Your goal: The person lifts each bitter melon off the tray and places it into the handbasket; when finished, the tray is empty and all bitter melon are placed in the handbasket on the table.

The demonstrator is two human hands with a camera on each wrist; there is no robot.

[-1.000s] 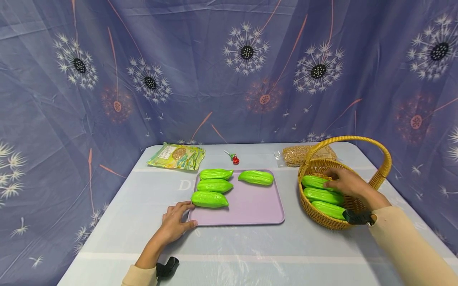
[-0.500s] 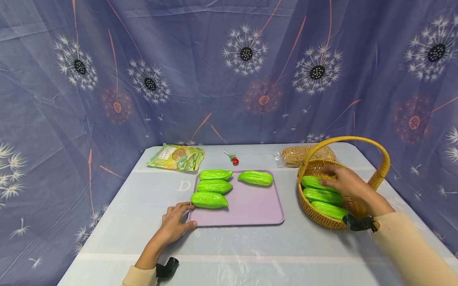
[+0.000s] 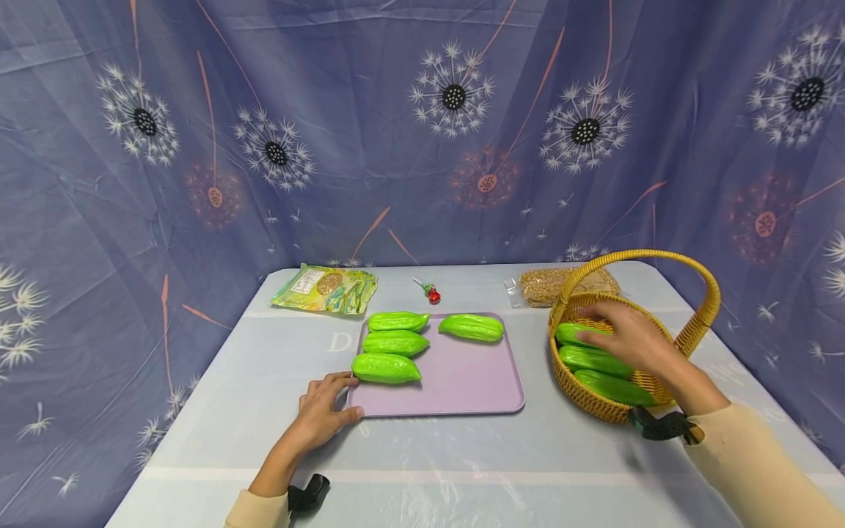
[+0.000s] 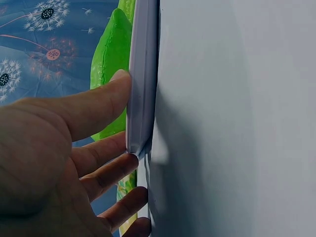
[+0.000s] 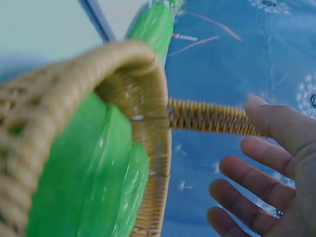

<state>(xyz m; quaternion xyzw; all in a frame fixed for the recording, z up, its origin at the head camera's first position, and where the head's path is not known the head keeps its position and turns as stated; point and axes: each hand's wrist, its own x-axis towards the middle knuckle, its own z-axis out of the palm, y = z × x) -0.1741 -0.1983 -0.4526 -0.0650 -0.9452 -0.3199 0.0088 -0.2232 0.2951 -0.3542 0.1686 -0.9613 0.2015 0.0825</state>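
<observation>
In the head view my left hand [image 3: 326,411] rests at the near left corner of a lilac tray [image 3: 462,389]. Its thumb touches the tray's rim in the left wrist view, with the fingers fairly straight around the corner. On the tray lie three green bitter melons at the left, the nearest bitter melon [image 3: 386,368] close to my fingertips, and a single bitter melon [image 3: 472,328] at the back right. My right hand [image 3: 627,337] is over the wicker basket [image 3: 581,403], fingers spread and holding nothing in the right wrist view. Bitter melons [image 3: 595,361] lie inside the basket.
A green and yellow packet [image 3: 326,290] lies at the back left of the table. A small red-and-green item with a white stick [image 3: 430,292] is at the back centre. A clear bag of grains [image 3: 548,286] lies behind the basket, whose tall handle [image 3: 709,301] arches above it.
My right hand has shifted slightly left over the basket, and more of the nearest bitter melon inside shows. The left hand and the tray have stayed in place.
</observation>
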